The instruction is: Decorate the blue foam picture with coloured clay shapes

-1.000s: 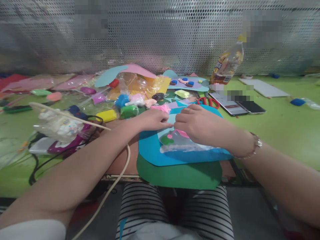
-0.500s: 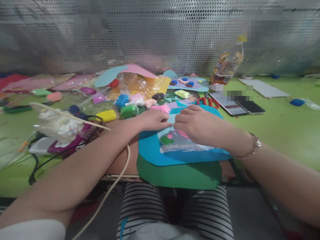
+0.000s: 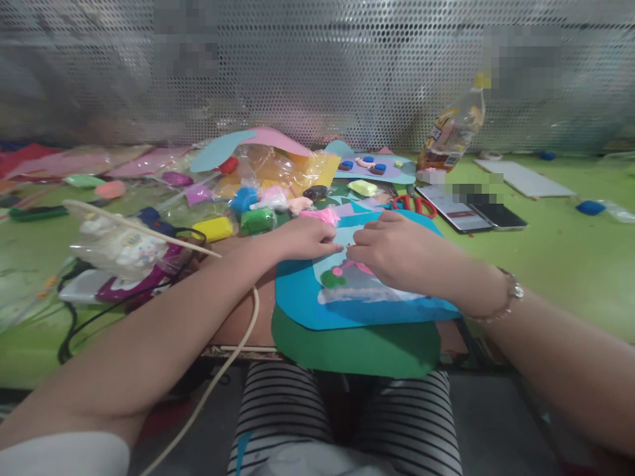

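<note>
While my left hand (image 3: 307, 238) and right hand (image 3: 391, 248) meet, fingertips pinched shut on the pale blue sheet (image 3: 346, 233) atop the blue card (image 3: 297, 297) at the front edge of the table (image 3: 546, 251), I'd press lightly and hold that sheet flat.

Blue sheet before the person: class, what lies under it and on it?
Under the blue sheet, a green sheet shows at the near edge. On top lies a pale panel with pink clay and green clay. The left hand and right hand cover its far part.
</note>
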The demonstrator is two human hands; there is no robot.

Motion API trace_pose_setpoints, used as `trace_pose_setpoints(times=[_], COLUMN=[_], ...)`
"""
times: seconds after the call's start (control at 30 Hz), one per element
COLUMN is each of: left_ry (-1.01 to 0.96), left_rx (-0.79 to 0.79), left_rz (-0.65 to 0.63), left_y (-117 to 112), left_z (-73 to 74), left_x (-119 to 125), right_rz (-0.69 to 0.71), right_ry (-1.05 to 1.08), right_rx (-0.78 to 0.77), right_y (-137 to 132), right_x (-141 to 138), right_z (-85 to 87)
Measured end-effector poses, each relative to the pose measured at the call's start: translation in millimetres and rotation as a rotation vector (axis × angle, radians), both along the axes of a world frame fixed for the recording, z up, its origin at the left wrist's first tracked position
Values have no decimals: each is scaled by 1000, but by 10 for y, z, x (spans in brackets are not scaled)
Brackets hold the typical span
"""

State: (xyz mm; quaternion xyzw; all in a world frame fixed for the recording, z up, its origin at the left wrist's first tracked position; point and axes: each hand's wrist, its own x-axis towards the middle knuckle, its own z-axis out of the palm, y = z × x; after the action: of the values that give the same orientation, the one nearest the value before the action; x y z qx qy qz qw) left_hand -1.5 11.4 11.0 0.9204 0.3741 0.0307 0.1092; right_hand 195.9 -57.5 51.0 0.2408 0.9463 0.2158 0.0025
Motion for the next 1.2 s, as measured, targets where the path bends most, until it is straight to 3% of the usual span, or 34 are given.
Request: trace_pose_setpoints(times=[0.77,1.2], left_ry=[0,-2], left_rx=[1,-7], left_rz=[5,8], left_y=[4,-1], left_z=[-9,5], left_x=[8,13], right_rz=[-22,-22], right_ry=[-11,-4], right_rx=[-76,-34], right_y=[-23,-27], right_x=[2,-10], right_z=[18,-9])
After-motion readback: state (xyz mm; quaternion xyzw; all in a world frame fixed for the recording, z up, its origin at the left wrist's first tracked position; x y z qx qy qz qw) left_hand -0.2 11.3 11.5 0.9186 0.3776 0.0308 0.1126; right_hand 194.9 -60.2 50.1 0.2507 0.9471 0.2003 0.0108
